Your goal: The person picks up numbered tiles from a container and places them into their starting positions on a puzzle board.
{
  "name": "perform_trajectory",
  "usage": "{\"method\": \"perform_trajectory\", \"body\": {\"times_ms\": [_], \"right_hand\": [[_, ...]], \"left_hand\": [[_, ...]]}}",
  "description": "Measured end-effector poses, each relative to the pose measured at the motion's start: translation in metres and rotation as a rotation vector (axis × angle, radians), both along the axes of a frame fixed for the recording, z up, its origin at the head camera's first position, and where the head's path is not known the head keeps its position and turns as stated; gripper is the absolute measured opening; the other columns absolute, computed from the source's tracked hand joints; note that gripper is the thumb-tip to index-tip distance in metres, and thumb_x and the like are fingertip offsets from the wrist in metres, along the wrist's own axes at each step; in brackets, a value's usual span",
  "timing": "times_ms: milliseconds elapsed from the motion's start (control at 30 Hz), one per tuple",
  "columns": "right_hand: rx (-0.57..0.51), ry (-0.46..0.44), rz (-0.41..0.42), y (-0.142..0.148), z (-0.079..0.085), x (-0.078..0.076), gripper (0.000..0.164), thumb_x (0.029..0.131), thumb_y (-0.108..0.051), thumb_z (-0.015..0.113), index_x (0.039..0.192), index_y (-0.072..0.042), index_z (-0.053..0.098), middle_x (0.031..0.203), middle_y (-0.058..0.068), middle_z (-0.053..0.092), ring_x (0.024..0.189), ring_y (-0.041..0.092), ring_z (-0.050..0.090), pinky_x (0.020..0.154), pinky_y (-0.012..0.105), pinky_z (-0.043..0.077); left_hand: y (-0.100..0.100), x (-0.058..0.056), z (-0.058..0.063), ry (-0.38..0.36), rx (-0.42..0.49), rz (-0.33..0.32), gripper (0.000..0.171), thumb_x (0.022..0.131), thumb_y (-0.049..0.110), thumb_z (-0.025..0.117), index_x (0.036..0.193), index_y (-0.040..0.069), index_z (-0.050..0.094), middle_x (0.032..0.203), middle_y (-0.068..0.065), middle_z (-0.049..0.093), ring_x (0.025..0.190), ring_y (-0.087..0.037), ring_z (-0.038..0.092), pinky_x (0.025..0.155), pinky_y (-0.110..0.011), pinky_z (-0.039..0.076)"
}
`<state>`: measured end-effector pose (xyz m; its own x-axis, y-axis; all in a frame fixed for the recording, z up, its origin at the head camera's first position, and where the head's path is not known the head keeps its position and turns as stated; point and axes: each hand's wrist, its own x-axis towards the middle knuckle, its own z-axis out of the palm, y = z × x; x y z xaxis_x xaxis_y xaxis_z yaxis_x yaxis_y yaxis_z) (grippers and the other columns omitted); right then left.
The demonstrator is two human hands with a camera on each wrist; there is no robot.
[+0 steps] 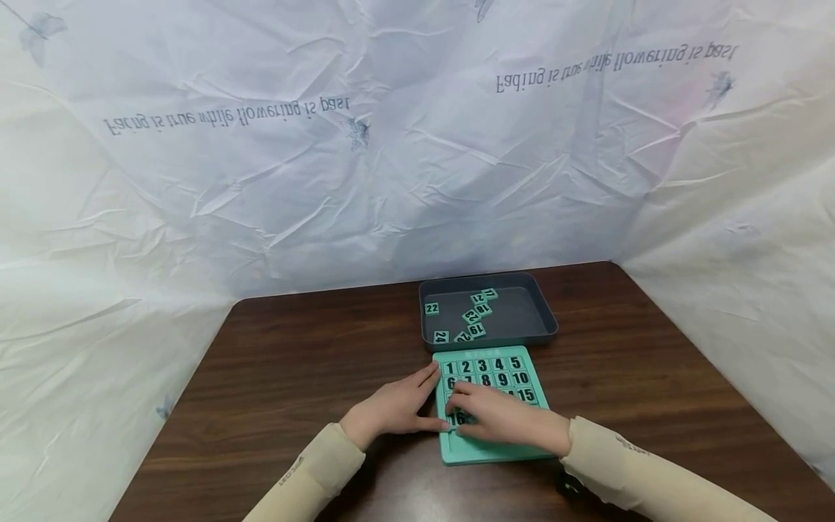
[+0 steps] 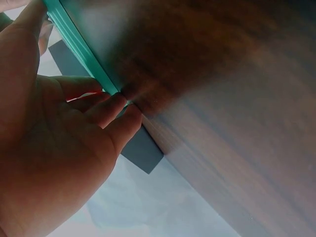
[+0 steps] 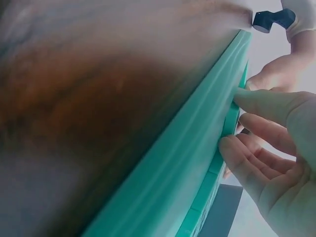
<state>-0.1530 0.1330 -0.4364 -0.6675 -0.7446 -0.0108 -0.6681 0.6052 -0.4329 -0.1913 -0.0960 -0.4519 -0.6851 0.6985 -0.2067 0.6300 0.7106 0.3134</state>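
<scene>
A green number board (image 1: 483, 453) lies on the table, its upper rows filled with numbered tiles such as the 5 tile (image 1: 516, 363) and 15 tile (image 1: 525, 395). My left hand (image 1: 401, 407) rests along the board's left edge, fingers extended up the side and thumb near the lower-left corner. Bent over the board, my right hand (image 1: 499, 419) has its thumb and fingertips about the 16 tile (image 1: 457, 419) at the left of the fourth row. It hides several places to the right of that tile. The right wrist view shows these fingers (image 3: 242, 163) against the green edge.
Beyond the board stands a dark grey tray (image 1: 544, 319) with several loose green tiles, among them the 22 tile (image 1: 432, 309) and 24 tile (image 1: 441, 337). The brown wooden table (image 1: 313, 355) meets a white sheet (image 1: 391, 181) behind. A dark object (image 1: 569, 484) is under my right wrist.
</scene>
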Motion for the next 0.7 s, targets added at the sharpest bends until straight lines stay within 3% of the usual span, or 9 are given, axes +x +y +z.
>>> {"method": "perform_trajectory", "body": {"times_ms": [200, 367, 500, 700], "right_hand": [[0.007, -0.035, 0.012, 0.002, 0.007, -0.005, 0.022, 0.094, -0.024, 0.074, 0.114, -0.016, 0.071, 0.108, -0.005, 0.059, 0.091, 0.004, 0.058, 0.078, 0.024, 0.052], [-0.019, -0.016, -0.013, 0.007, 0.024, -0.02, 0.021, 0.096, -0.019, 0.072, 0.115, -0.011, 0.072, 0.109, 0.001, 0.064, 0.091, 0.012, 0.063, 0.076, 0.028, 0.053], [-0.049, 0.037, -0.049, 0.015, 0.044, -0.041, 0.024, 0.097, -0.018, 0.07, 0.118, -0.007, 0.072, 0.112, 0.006, 0.066, 0.094, 0.02, 0.065, 0.076, 0.032, 0.054], [-0.114, 0.131, -0.175, 0.028, 0.072, -0.083, 0.024, 0.097, -0.021, 0.071, 0.117, -0.009, 0.072, 0.107, 0.004, 0.066, 0.086, 0.013, 0.062, 0.074, 0.033, 0.053]], "left_hand": [[0.0, 0.001, 0.001, -0.014, 0.009, 0.005, 0.1, 0.091, 0.071, 0.056, 0.161, 0.009, 0.022, 0.168, -0.006, 0.017, 0.147, -0.022, 0.034, 0.108, -0.041, 0.043], [0.0, 0.002, 0.001, -0.012, 0.016, 0.004, 0.1, 0.091, 0.071, 0.056, 0.162, 0.009, 0.022, 0.168, -0.007, 0.017, 0.147, -0.022, 0.033, 0.108, -0.04, 0.043], [-0.001, 0.002, 0.001, -0.009, 0.019, 0.009, 0.1, 0.091, 0.071, 0.057, 0.162, 0.009, 0.022, 0.168, -0.007, 0.017, 0.148, -0.022, 0.033, 0.109, -0.04, 0.042], [0.0, 0.001, 0.0, -0.012, 0.009, 0.016, 0.101, 0.091, 0.072, 0.055, 0.162, 0.009, 0.021, 0.168, -0.006, 0.015, 0.148, -0.021, 0.031, 0.11, -0.039, 0.041]]}}
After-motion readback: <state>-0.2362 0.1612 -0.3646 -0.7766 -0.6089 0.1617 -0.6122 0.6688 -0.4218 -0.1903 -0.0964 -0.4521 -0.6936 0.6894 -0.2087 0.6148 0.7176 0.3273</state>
